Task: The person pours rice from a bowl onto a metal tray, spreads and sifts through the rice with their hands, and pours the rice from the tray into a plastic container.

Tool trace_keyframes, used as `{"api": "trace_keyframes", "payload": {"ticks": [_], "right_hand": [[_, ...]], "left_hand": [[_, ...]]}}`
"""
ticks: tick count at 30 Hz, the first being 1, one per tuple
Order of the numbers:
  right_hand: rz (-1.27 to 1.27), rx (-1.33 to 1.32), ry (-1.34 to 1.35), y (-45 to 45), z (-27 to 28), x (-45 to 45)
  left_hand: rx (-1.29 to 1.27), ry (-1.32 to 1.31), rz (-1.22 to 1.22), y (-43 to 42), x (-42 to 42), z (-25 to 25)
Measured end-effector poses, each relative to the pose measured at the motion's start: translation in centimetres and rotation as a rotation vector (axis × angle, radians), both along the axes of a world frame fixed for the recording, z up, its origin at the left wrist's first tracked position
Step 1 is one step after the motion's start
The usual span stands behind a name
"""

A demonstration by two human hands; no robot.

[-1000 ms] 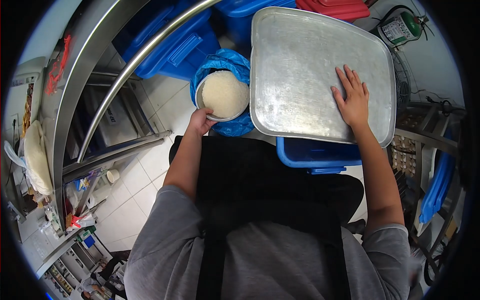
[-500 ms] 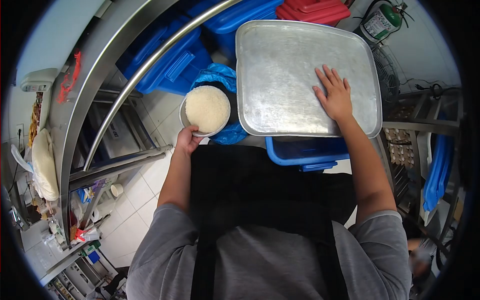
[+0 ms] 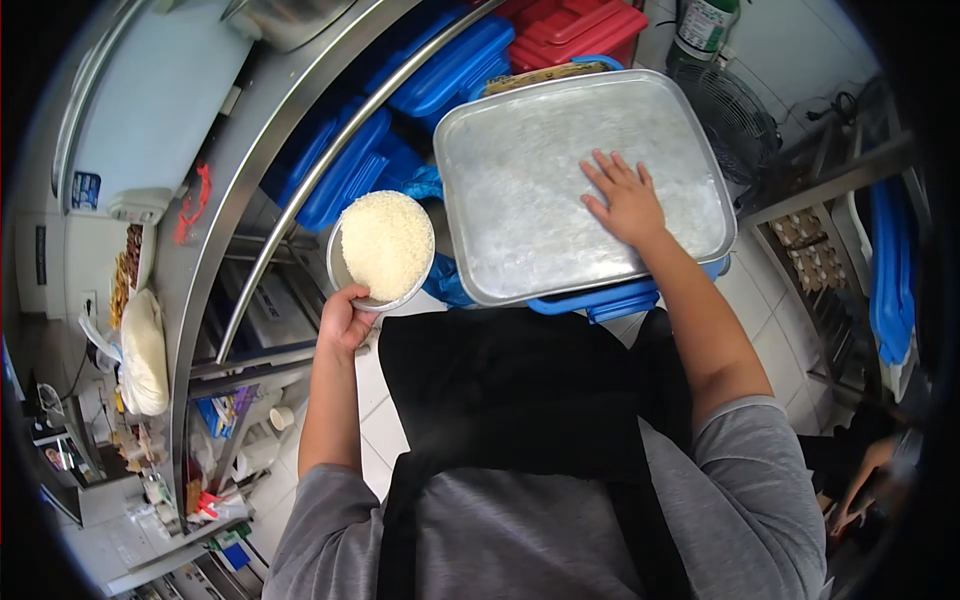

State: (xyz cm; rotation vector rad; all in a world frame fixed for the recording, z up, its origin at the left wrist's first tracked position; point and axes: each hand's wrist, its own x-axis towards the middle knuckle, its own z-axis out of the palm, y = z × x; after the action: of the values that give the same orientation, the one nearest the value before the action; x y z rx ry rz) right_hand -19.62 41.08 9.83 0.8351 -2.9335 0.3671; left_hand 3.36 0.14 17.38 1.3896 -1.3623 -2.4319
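My left hand grips the near rim of a round metal bowl heaped with white rice. The thumb lies over the rim; the other fingers are mostly hidden beneath. My right hand rests palm down, fingers apart, on a large silver metal tray. Under the tray sits a blue plastic bin, with only its near edge and part of its far edge showing. Blue plastic bag material shows between the bowl and the tray.
Blue lidded bins and a red lidded bin stand beyond the tray. A steel counter with a curved rail runs along the left. At right are a black fan and egg trays. Another person is at lower right.
The tray has come nearer over the blue bin, covering most of its opening, with my right hand still flat on it. My left hand still holds the rice bowl. The view has shifted.
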Motion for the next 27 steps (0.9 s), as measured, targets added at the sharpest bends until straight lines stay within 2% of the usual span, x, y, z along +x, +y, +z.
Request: {"api": "trace_keyframes", "payload": {"ticks": [3,9,14,16,18,20,22,24,25,27], "right_hand": [[0.013,-0.04,0.006,0.1,-0.1,1.4],[0.014,-0.09,0.031,0.2,-0.2,1.9],[-0.115,-0.567,-0.073,0.7,-0.3,1.2],[-0.14,-0.589,-0.037,0.8,-0.7,0.9],[-0.16,-0.609,-0.014,0.6,-0.5,0.9],[-0.187,-0.622,-0.073,0.6,-0.4,1.1],[-0.193,-0.647,-0.079,0.6,-0.6,1.0],[-0.198,-0.67,-0.082,0.5,-0.4,0.9],[-0.201,-0.666,-0.094,0.5,-0.4,1.0],[-0.207,-0.662,-0.108,0.5,-0.4,1.0]], "left_hand": [[0.032,0.074,-0.066,2.4,-2.0,2.5],[0.026,0.06,-0.249,7.7,-9.2,1.8],[-0.04,0.015,-0.347,11.8,-13.5,0.4],[-0.23,0.007,-0.454,12.8,-14.7,0.1],[-0.235,-0.033,-0.477,13.6,-15.8,0.9],[-0.527,-0.023,-0.6,15.1,-16.5,2.0],[-0.62,-0.031,-0.65,16.7,-17.2,3.3],[-0.814,0.155,-0.613,17.6,-17.8,3.5],[-0.815,0.155,-0.616,17.8,-18.0,3.7],[-1.287,0.273,-0.664,18.5,-18.3,4.6]]}}
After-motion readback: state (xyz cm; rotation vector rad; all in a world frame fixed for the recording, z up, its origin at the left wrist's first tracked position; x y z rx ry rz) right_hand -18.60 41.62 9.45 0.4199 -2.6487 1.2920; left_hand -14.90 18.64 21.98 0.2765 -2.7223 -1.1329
